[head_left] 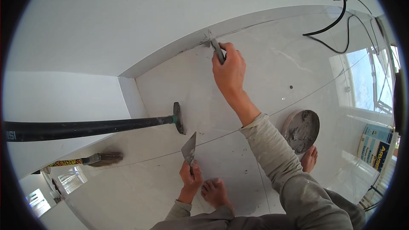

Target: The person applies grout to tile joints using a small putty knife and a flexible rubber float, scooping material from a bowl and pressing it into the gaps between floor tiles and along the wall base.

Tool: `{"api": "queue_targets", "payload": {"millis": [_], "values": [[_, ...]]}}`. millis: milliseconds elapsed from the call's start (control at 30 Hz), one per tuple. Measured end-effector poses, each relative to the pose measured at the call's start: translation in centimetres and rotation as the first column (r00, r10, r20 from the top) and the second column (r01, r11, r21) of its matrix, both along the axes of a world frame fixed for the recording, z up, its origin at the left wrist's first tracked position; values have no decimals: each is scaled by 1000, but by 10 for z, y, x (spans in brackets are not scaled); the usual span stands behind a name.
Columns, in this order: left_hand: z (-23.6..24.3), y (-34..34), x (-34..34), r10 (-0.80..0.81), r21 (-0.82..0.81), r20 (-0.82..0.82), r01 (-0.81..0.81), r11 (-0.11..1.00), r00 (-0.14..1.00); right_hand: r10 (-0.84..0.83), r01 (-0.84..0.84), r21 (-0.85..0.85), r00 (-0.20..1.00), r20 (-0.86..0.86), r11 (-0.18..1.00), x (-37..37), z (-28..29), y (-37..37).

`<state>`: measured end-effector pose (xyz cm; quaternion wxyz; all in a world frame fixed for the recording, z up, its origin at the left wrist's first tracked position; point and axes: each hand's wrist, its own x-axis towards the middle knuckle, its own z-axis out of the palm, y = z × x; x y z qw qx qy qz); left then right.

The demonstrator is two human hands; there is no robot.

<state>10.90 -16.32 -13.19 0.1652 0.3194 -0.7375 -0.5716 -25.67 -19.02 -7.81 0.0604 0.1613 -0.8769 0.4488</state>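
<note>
My right hand (230,68) is closed around a small grey flat-bladed scraper (218,51). Its tip reaches the joint where the grey skirting tile (170,47) meets the floor, beside a dark smear of paste. Lower down, my left hand (190,179) grips the handle of a pointed trowel (188,147), blade upward and held over the floor. To the right of my right forearm sits a round pan (301,131) with grey paste in it, close to my right foot.
A black pole with a flat head (178,118) reaches in from the left. Below it lies a brush (104,159) with a patterned handle. Black cable (326,29) loops at upper right, below a wall socket. A labelled bucket (375,147) stands at the right. Pale glossy tiles (170,89) cover the floor.
</note>
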Motion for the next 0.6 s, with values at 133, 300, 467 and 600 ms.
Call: {"api": "queue_targets", "payload": {"millis": [133,300,467,600], "values": [[-2,-2,3,-13,6,11,13,1000,1000,-32,33,83,999,-12,996,-20,-12,-4],[-5,-1,5,0,14,-7,0,1000,1000,82,-71,140,994,-75,988,17,-33,-39],[-2,-1,2,-23,34,11,22,999,1000,274,-275,-14,950,148,961,54,-25,-70],[-7,-1,7,-7,31,4,7,1000,1000,57,-67,-42,976,-209,997,11,-11,-27]]}}
